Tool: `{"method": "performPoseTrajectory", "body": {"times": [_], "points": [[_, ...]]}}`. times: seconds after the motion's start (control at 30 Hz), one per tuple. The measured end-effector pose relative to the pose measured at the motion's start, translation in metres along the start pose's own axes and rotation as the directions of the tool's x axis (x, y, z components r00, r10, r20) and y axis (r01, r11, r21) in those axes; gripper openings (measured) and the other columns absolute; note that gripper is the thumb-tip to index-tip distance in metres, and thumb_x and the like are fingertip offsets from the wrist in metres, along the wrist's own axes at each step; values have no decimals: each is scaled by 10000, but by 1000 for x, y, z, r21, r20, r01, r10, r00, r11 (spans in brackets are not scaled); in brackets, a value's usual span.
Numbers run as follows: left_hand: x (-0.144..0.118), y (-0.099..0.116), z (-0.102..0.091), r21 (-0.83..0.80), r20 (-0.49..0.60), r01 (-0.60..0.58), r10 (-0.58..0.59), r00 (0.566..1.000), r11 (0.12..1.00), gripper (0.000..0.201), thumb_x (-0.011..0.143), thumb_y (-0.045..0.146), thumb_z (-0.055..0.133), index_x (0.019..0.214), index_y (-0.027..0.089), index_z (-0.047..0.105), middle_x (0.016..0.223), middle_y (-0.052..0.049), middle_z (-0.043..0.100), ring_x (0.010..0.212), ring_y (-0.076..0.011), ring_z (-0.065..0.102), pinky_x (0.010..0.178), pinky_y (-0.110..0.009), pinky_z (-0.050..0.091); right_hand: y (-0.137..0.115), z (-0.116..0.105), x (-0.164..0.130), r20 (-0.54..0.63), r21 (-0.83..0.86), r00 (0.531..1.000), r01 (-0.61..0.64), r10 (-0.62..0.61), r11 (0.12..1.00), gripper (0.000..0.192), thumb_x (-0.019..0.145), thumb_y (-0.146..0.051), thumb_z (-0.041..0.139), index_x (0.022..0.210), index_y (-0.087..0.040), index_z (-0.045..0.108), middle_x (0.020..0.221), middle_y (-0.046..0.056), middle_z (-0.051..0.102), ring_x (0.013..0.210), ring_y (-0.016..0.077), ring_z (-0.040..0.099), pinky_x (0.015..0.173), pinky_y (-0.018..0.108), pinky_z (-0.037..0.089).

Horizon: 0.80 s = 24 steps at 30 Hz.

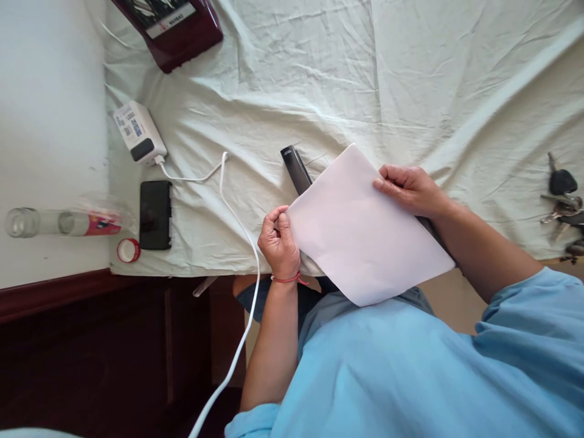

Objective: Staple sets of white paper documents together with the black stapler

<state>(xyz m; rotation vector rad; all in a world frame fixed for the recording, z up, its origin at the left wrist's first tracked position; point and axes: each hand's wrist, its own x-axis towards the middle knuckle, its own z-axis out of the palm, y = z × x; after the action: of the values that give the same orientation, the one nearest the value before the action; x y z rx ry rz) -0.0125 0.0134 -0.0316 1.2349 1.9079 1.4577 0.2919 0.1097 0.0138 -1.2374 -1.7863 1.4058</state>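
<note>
White paper [365, 231] is held up between both hands over the table's front edge and my lap; I cannot tell if it is one sheet or several. My left hand [279, 243], with a red string at the wrist, pinches its left corner between thumb and curled fingers. On the upper right edge my right hand [413, 190] grips it, thumb on top and fingers behind. Just beyond the paper lies a long black stapler-like object [295, 167], its near end hidden under the sheet.
A pale cloth [292, 97] covers the table. To the left are a white power bank [139, 134] with a white cable [241, 228], a black phone [155, 215], a red-rimmed cap [128, 250] and a clear bottle [64, 222]. Keys [563, 194] lie right; a dark red box [182, 36] stands behind.
</note>
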Motion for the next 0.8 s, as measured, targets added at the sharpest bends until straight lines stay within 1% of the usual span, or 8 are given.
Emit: {"method": "performPoseTrajectory", "body": {"times": [0.07,0.13,0.3,0.43,0.57,0.63,0.7,0.8], "points": [[0,-1,-1,0,11,6,-6,1000,1000,349,1096,510,673,1113,201,836,850,8,720,702,-119,571,711,-256,455,-1,0,0,-9,-17,1000,-1,1,1000,563,1015,-688,705,759,-245,471,687,-25,429,647,134,377,589,321,280],[0,-1,-1,8,16,-1,1,1000,1000,349,1103,507,661,1121,201,827,882,1,733,723,-123,588,722,-257,460,-2,1,0,-16,-28,1000,-5,4,1000,555,1008,-669,718,753,-246,465,684,-27,421,650,135,375,595,322,284],[1,1,-1,64,10,-59,58,998,996,331,1128,485,605,1200,209,773,1036,-30,750,908,-161,689,890,-295,529,-3,2,-1,-17,-31,999,-46,46,998,496,1003,-628,708,772,-247,491,691,-28,439,649,137,396,602,320,304],[3,1,1,46,-8,-83,83,996,996,296,1118,459,627,1241,210,726,918,11,674,807,-136,644,842,-280,524,-5,3,-2,-39,-26,997,-67,66,997,444,997,-618,694,813,-242,546,709,-21,471,662,143,419,608,318,317],[3,4,1,93,65,-87,81,995,992,317,1130,466,588,1184,203,757,1029,-39,783,906,-166,731,874,-300,558,-8,3,-2,-59,-33,993,-106,104,994,383,1001,-610,683,934,-236,639,743,-7,536,696,165,473,628,323,349],[3,6,1,125,121,-98,83,989,987,331,1127,466,575,1184,207,773,1087,-60,821,980,-193,771,905,-319,577,-9,2,-2,-78,-67,992,-108,103,992,408,1022,-598,652,844,-238,581,710,-14,481,681,157,438,627,327,330],[5,8,2,148,156,-98,74,985,984,323,1114,452,577,1184,211,781,1113,-69,837,1019,-210,790,926,-331,587,-10,2,0,-97,-121,992,-97,86,988,465,1039,-561,630,741,-244,464,675,-23,403,660,146,386,630,335,304],[9,10,5,164,140,-44,21,990,985,251,1043,397,647,1146,203,769,972,-48,823,873,-198,770,825,-315,577,-10,0,2,-108,-210,992,-90,68,974,474,1037,-459,616,688,-245,376,644,-27,359,651,144,358,649,349,294]]}}
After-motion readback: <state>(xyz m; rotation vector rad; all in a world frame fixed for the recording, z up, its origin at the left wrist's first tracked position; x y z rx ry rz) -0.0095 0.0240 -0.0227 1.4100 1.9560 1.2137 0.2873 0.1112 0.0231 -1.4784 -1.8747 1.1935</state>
